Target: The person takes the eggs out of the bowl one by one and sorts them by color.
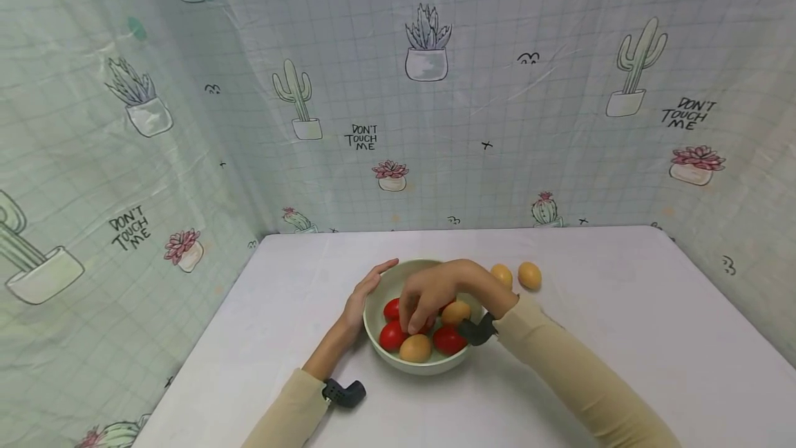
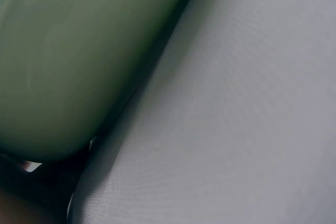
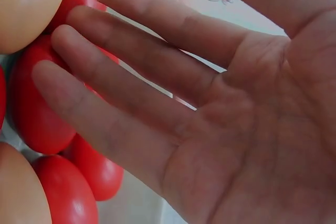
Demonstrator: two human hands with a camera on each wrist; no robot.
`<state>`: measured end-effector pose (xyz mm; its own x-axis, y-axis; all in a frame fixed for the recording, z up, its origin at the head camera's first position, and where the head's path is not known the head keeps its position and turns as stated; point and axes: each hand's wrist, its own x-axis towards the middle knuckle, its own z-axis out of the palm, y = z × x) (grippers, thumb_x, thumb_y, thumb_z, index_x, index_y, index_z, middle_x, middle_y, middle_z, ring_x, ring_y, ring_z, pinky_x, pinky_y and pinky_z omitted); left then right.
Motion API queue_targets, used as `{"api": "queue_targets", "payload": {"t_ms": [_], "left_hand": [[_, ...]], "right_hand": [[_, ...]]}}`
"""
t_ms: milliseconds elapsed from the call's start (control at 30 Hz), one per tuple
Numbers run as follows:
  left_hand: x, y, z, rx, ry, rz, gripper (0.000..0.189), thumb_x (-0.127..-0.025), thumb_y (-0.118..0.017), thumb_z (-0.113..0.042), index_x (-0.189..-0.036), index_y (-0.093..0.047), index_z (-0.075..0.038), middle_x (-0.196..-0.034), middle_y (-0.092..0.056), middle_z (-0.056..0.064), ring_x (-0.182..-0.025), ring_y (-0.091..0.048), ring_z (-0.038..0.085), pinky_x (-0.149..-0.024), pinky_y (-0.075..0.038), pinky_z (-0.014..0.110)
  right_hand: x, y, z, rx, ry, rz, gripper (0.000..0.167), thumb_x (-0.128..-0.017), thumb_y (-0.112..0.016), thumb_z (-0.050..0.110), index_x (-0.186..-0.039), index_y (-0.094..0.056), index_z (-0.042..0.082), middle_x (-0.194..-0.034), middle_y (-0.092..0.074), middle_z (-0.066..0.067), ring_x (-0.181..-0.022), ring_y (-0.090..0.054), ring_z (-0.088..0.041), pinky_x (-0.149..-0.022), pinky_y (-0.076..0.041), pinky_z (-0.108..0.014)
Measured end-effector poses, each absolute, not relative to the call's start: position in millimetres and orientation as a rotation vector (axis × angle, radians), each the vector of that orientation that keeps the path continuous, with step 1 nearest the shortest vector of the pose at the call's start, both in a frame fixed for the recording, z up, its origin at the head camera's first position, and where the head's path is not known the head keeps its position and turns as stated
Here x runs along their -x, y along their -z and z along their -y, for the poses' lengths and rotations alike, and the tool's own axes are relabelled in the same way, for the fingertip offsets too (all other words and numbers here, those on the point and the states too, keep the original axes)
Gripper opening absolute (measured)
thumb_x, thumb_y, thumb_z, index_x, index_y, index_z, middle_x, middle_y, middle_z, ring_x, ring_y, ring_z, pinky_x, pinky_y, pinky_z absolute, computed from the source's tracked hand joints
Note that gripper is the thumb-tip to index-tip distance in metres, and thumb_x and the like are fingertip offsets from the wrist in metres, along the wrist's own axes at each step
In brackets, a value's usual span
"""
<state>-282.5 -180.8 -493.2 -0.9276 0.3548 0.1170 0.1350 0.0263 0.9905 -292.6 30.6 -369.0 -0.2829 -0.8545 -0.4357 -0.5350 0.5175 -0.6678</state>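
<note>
A pale green bowl (image 1: 418,368) holds several red eggs (image 1: 449,341) and some tan eggs (image 1: 415,349). At the bowl's left side rests my left hand (image 1: 361,299), its fingers stretched along the outer wall. The left wrist view is mostly filled by the bowl's outside (image 2: 79,61), with part of the hand dark in the corner. My right hand (image 1: 429,296) reaches down into the bowl from above. Seen from the right wrist, the palm and extended fingers (image 3: 126,135) are bare, fingertips right at a red egg (image 3: 39,98), with nothing gripped.
Two tan eggs (image 1: 529,275) lie on the white table (image 1: 622,310) behind the right forearm, to the right of the bowl. A patterned cloth backdrop (image 1: 497,88) rises behind and beside the table. Each wrist carries a dark camera mount (image 1: 344,393).
</note>
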Motion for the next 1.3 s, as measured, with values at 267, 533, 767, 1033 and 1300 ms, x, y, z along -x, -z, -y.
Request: {"api": "queue_targets", "payload": {"t_ms": [267,533,767,1033,1300], "left_hand": [[284.9,493.9,180.1,-0.540,-2.034,-2.077,0.056,-0.111,-0.018,-0.031,-0.161,-0.033,-0.013,-0.166,-0.037,0.005,-0.153,-0.036,0.030,-0.111,-0.039,0.014],[286.2,494.9,180.1,-0.530,-2.034,-2.091,0.054,-0.111,-0.021,-0.031,-0.159,-0.039,-0.018,-0.166,-0.038,0.003,-0.152,-0.037,0.027,-0.111,-0.039,0.014],[285.9,495.0,181.4,-0.515,-2.031,-2.103,0.055,-0.111,-0.020,-0.031,-0.160,-0.037,-0.015,-0.165,-0.039,0.003,-0.152,-0.038,0.028,-0.110,-0.039,0.014],[285.4,495.7,182.7,-0.523,-2.043,-2.084,0.055,-0.111,-0.020,-0.032,-0.161,-0.035,-0.013,-0.165,-0.039,0.004,-0.151,-0.038,0.028,-0.111,-0.038,0.014],[285.2,495.1,181.9,-0.501,-2.052,-2.095,0.052,-0.110,-0.022,-0.031,-0.157,-0.043,-0.020,-0.163,-0.043,0.004,-0.148,-0.042,0.026,-0.110,-0.040,0.015]], "right_hand": [[293.8,373.5,-22.6,1.119,0.453,-1.943,0.017,-0.095,-0.071,0.017,-0.107,-0.081,0.012,-0.095,-0.071,0.011,-0.084,-0.067,-0.009,-0.083,-0.062,-0.034],[294.7,376.4,-15.3,1.104,0.374,-1.904,0.025,-0.093,-0.070,0.013,-0.116,-0.078,0.014,-0.103,-0.071,0.012,-0.091,-0.064,-0.002,-0.084,-0.062,-0.033],[294.3,377.9,-9.6,1.009,0.356,-1.860,0.030,-0.090,-0.075,0.006,-0.118,-0.077,0.017,-0.111,-0.074,0.007,-0.098,-0.067,-0.004,-0.086,-0.062,-0.031],[292.8,377.3,-4.1,1.028,0.261,-1.886,0.037,-0.085,-0.082,0.009,-0.118,-0.076,0.024,-0.113,-0.072,0.010,-0.108,-0.065,-0.003,-0.089,-0.056,-0.021],[290.1,377.2,-0.8,1.081,0.163,-1.923,0.046,-0.080,-0.084,0.011,-0.118,-0.075,0.035,-0.108,-0.071,0.012,-0.101,-0.064,-0.003,-0.089,-0.053,-0.022]]}}
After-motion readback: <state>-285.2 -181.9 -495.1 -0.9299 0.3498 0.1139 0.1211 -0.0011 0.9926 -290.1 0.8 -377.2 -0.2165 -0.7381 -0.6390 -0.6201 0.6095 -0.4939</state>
